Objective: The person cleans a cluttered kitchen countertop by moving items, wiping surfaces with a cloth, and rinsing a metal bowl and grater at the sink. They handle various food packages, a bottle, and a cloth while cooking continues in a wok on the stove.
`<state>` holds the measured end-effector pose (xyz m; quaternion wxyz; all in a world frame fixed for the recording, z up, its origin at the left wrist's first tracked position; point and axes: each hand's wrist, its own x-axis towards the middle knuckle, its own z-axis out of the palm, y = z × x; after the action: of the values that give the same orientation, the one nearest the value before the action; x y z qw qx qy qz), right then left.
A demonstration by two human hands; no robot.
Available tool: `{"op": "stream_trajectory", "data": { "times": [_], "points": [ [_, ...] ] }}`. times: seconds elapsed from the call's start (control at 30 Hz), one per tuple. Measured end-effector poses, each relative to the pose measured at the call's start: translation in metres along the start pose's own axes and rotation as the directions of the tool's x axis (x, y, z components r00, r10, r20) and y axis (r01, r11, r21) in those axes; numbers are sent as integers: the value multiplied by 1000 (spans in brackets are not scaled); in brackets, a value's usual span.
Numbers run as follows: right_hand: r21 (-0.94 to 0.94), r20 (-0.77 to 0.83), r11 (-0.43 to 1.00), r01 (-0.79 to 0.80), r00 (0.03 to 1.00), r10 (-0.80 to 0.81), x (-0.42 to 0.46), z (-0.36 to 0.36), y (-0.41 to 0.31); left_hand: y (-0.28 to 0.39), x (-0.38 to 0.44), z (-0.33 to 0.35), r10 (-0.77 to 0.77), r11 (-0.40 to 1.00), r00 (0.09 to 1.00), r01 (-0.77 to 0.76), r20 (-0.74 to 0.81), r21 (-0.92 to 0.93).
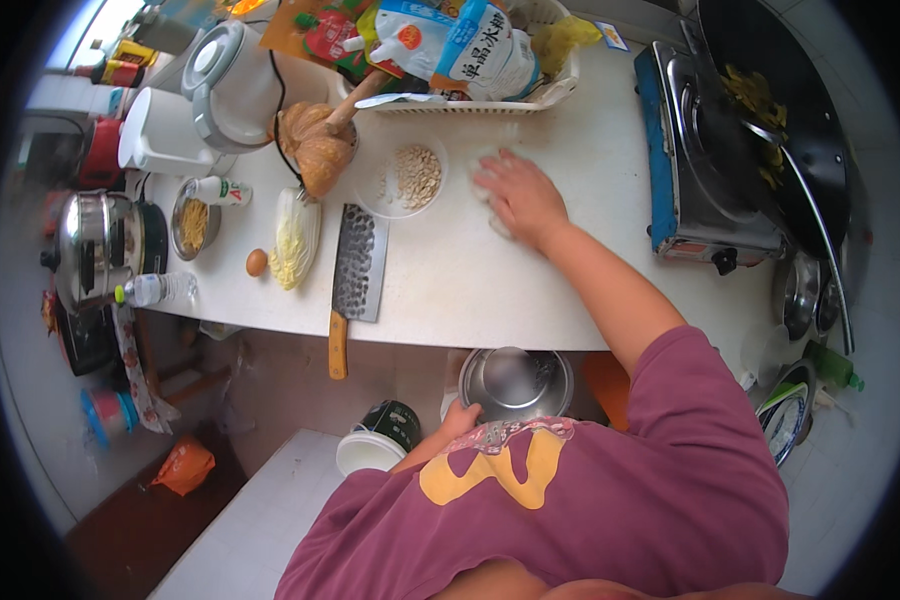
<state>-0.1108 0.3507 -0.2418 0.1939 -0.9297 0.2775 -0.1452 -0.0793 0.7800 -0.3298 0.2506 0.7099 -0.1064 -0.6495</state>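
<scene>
Palm down on the white countertop [450, 277], my right hand [525, 199] presses on what looks like a white cloth [498, 225], mostly hidden under the fingers. Below the counter's front edge, my left hand [461, 421] grips the rim of a stainless steel basin [517, 381]. To the left of my right hand stands a clear round bowl with pale flakes or seeds [418, 178]. A cleaver [357, 262] with a wooden handle [337, 345] lies further left, its handle overhanging the edge. Beside it are a napa cabbage piece [295, 240] and a brown egg [256, 262].
A portable gas stove [709, 161] carries a black wok [810, 97] with food and a long-handled utensil. At the back, a plastic basket [562, 94] holds seasoning pouches. A steel bowl [195, 225], water bottle [165, 289] and pot [82, 247] stand left. A bucket [371, 450] sits below.
</scene>
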Motion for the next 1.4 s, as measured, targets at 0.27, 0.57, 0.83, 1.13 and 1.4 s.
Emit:
{"op": "stream_trajectory", "data": {
  "times": [0.27, 0.57, 0.83, 1.13, 1.4],
  "points": [
    [332, 122, 908, 256, 943, -310, -151, 7, -88, 7, -7, 3, 60, 997, 997, -59, -38, 44],
    [849, 524, -258, -461, 674, 521, -143, 0, -15, 2, 1, 3, -2, 1000, 998, 2, -65, -3],
    [-61, -80, 993, -96, 993, 91, -101, -78, -28, 13, 2, 1, -15, 1000, 999, 15, -33, 21],
    [-266, -36, 869, -416, 906, 423, -58, -13, 13, 31, 11, -3, -54, 998, 998, 54, -24, 20],
    [-235, -337, 758, -609, 782, 524, 57, -31, 137, 51, 17, -16, -130, 984, 990, 122, 56, 132]
  ]
}}
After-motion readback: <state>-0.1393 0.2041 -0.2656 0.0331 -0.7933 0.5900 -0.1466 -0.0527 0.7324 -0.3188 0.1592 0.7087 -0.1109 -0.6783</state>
